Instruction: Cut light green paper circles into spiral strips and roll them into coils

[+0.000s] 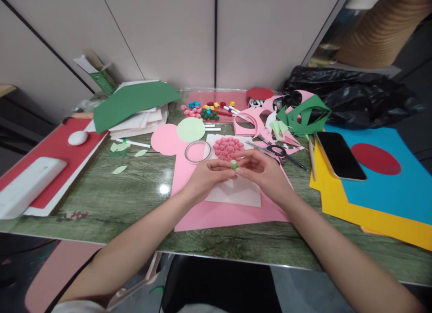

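My left hand (214, 174) and my right hand (259, 169) meet over a white sheet (232, 193), their fingertips closed on a small light-green paper roll (234, 165). The roll is partly hidden by the fingers. Just beyond it, a round cluster of pink paper rosettes (227, 146) lies on the white sheet, which rests on a larger pink sheet (192, 214). Left of the cluster is a clear ring, perhaps a tape roll (197, 151). Scissors (281, 153) with black handles lie beyond my right hand.
Cut leaves (119, 170), paper circles (191, 129) and a stack of sheets (135, 101) lie left. Several small coloured rolls (211, 115) sit at the back. Green and pink scraps (303, 117), a phone (340, 155) and blue and yellow paper (378, 200) are right.
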The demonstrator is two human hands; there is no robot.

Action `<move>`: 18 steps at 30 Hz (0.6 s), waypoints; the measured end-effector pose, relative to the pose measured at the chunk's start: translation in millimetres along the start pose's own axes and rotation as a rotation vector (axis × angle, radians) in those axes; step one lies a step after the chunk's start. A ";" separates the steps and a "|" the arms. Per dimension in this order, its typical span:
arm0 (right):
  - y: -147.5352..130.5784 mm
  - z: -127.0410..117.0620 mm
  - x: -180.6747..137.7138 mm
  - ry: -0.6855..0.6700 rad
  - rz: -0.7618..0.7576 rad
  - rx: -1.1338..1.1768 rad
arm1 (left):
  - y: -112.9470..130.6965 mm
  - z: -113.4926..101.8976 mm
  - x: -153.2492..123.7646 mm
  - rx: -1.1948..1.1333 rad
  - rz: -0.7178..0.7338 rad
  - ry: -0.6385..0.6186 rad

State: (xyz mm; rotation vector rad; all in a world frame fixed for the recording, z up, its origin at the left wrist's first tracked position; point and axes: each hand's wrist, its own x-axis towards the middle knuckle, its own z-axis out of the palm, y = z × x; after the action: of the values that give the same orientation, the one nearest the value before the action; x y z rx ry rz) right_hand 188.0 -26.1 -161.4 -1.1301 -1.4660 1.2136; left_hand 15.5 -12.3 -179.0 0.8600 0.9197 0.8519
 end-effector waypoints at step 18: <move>-2.1 -2.4 -6.7 -0.031 -0.425 -0.789 | -1.0 -1.5 -4.0 0.632 0.325 0.089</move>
State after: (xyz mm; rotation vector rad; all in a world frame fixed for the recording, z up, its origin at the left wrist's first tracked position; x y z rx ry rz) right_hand 191.3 -32.4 -159.5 -1.1903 -2.1573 0.3429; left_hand 12.9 -15.8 -179.1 1.5591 1.1697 0.8913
